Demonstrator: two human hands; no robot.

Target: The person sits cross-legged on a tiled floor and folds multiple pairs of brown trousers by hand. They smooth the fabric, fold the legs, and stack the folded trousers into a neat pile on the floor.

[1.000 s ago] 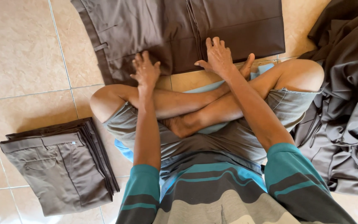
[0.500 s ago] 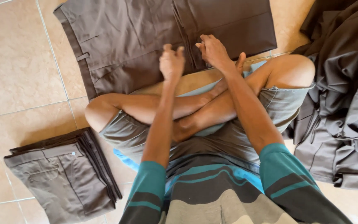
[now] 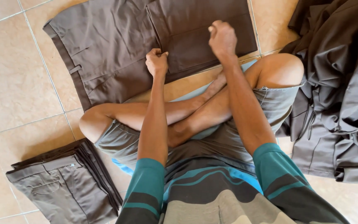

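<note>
Floor: beige ceramic tiles (image 3: 17,91), beneath both hands.
Left hand (image 3: 156,62): fisted, pinching spread brown fabric shorts (image 3: 117,45).
Right hand (image 3: 222,38): fisted on same shorts, apart from left.
Beside left elbow: folded grey-brown shorts stack (image 3: 65,186).

Bright daylight, soft shadows (sharp focus)

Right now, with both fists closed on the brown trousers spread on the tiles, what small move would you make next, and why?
Probably carry the gripped fabric across to fold the trousers again. The left hand is shut at the middle seam and the right hand on the already folded leg, while a neatly folded stack lies on one side and an unfolded heap waits on the other.
</note>
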